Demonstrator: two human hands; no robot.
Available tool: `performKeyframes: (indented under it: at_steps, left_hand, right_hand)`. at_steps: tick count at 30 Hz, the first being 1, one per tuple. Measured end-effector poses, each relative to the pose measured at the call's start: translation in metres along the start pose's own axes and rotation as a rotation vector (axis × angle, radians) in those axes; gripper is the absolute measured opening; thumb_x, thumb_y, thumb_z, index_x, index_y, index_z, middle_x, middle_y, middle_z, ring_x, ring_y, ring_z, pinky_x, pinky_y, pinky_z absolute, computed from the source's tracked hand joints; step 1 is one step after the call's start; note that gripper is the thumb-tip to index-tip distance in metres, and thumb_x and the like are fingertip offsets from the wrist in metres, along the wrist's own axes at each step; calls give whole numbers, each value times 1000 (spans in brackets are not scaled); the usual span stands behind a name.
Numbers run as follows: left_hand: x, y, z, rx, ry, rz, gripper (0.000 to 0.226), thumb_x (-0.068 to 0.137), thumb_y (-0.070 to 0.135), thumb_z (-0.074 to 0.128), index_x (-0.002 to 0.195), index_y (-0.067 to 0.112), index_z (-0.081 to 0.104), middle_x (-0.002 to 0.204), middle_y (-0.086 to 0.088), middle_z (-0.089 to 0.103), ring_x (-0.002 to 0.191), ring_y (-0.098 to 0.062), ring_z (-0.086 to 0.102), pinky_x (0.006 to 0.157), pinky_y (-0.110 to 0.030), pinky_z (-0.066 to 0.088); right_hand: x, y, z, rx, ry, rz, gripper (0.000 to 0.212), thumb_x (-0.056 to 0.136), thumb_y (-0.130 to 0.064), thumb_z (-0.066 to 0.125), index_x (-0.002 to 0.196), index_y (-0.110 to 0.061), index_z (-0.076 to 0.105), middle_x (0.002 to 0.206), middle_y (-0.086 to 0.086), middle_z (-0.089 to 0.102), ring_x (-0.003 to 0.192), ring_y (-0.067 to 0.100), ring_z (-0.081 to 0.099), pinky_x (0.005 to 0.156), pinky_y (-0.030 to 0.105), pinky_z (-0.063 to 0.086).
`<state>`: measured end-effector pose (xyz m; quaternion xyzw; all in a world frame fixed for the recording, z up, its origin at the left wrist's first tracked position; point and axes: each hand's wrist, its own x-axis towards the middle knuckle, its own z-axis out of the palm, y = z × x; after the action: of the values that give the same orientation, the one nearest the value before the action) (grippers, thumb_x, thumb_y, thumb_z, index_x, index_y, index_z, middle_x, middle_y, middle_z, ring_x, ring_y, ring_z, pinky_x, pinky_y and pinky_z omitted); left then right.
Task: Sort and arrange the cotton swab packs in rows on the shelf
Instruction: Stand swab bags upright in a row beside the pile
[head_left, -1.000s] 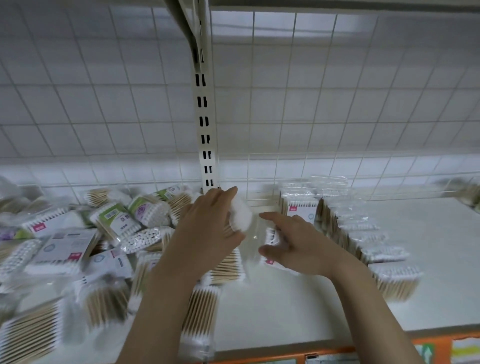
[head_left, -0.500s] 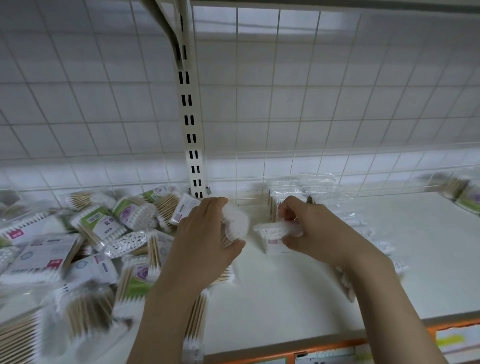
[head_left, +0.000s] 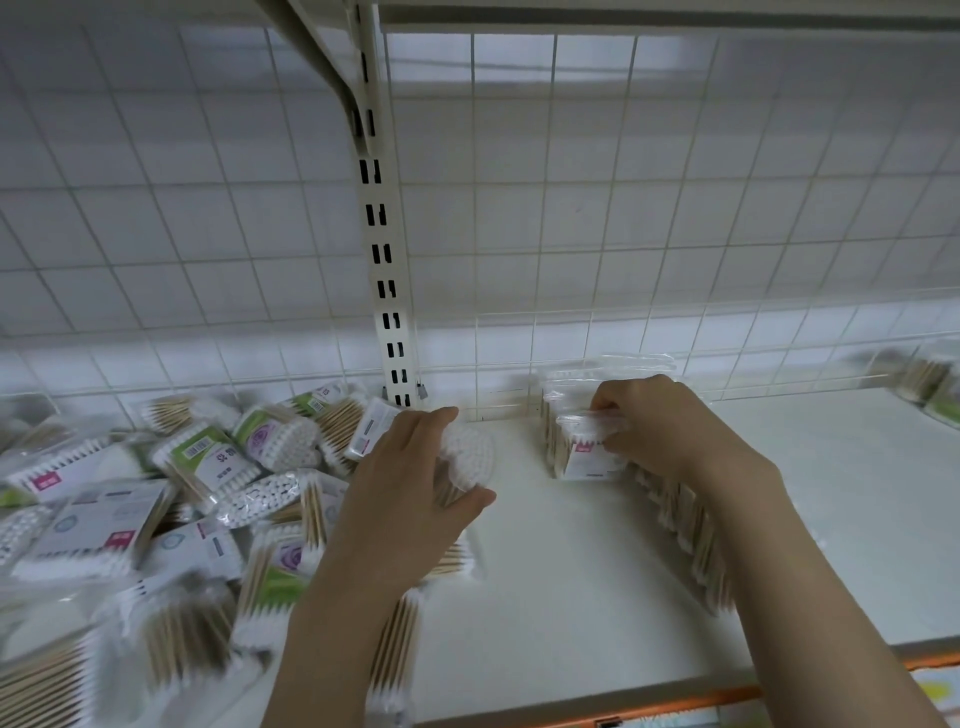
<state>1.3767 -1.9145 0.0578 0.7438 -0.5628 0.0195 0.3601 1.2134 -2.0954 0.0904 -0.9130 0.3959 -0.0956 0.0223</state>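
Observation:
A loose heap of cotton swab packs (head_left: 171, 499) covers the left part of the white shelf (head_left: 561, 597). My left hand (head_left: 410, 488) grips one clear pack of white-tipped swabs (head_left: 470, 457) at the heap's right edge, thumb under it. My right hand (head_left: 660, 426) pinches the top of a pack with a red label (head_left: 584, 452), held upright at the back end of a row of standing packs (head_left: 685, 530). That row runs from the back grid toward the front edge, partly hidden by my right forearm.
A white wire grid (head_left: 571, 208) backs the shelf, with a slotted upright post (head_left: 387, 291) in the middle. A few more packs (head_left: 930, 384) lie at the far right. The shelf's front edge carries an orange price strip (head_left: 675, 701).
My right hand lifted the red-labelled pack from the shelf and carried it right and back to the rear end of the row. My left hand stayed on its pack by the heap.

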Motion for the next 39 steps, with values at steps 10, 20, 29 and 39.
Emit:
performKeyframes:
  at_steps: [10, 20, 29, 39]
  left_hand:
    - [4, 15, 10, -61, -4, 18, 67, 75, 42, 71, 133, 27, 40, 127, 15, 40, 104, 1, 39, 92, -26, 36]
    - [10, 46, 22, -75, 53, 54, 64, 74, 41, 72, 129, 25, 45, 123, 13, 43, 97, 6, 35, 85, -20, 31]
    - [15, 114, 46, -4, 189, 6, 67, 70, 38, 73, 130, 21, 47, 123, 9, 45, 101, 3, 36, 81, -10, 29]
    - [7, 233, 94, -20, 319, 5, 68, 71, 35, 73, 131, 15, 46, 118, 12, 39, 100, 10, 31, 82, -5, 27]
  right_hand:
    - [11, 4, 16, -148, 62, 15, 42, 82, -16, 55, 122, -31, 54, 117, -3, 54, 110, 22, 41, 79, 26, 26]
    - [-3, 18, -6, -43, 100, 12, 48, 79, -16, 60, 124, -27, 48, 119, -4, 53, 114, 21, 41, 82, 27, 25]
    - [-48, 68, -36, 110, 168, -130, 36, 89, -34, 55, 123, -24, 53, 117, -6, 57, 113, 19, 45, 93, 31, 35]
    - [-117, 174, -51, 256, 202, -142, 30, 90, -34, 56, 119, -25, 59, 115, -12, 60, 105, 10, 51, 94, 27, 38]
